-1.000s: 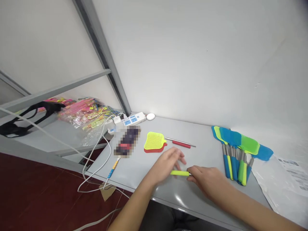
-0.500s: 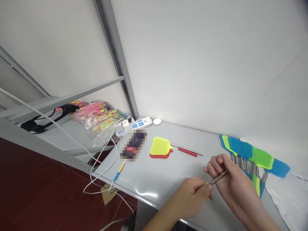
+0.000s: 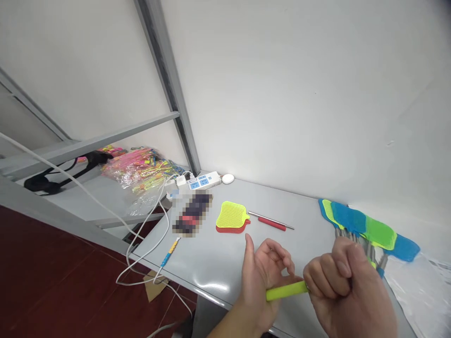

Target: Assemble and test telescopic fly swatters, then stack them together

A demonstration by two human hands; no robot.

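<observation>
My right hand (image 3: 347,281) is closed in a fist around a fly swatter handle. Its yellow-green grip (image 3: 287,291) sticks out to the left, while the metal rod seen earlier is hidden in the fist. The grip's free end rests against the palm of my left hand (image 3: 266,277), whose fingers are apart and loosely curled. Beyond the hands on the table lie a yellow fly swatter head (image 3: 232,214) overlapping a red swatter head (image 3: 230,229), a metal rod (image 3: 269,219) and a red grip (image 3: 272,224). Several blue and green fly swatters (image 3: 373,230) lie fanned out behind my right hand.
At the table's left are a phone, blurred out (image 3: 193,213), with a white cable, a power strip (image 3: 204,180) and a round white object (image 3: 228,179). Bagged colourful items (image 3: 141,164) and a black strap-like object (image 3: 66,173) sit on a shelf beside metal framing.
My left hand has opened and turned palm up. My right hand has closed into a fist over the rod, and the yellow-green grip now shows between the hands.
</observation>
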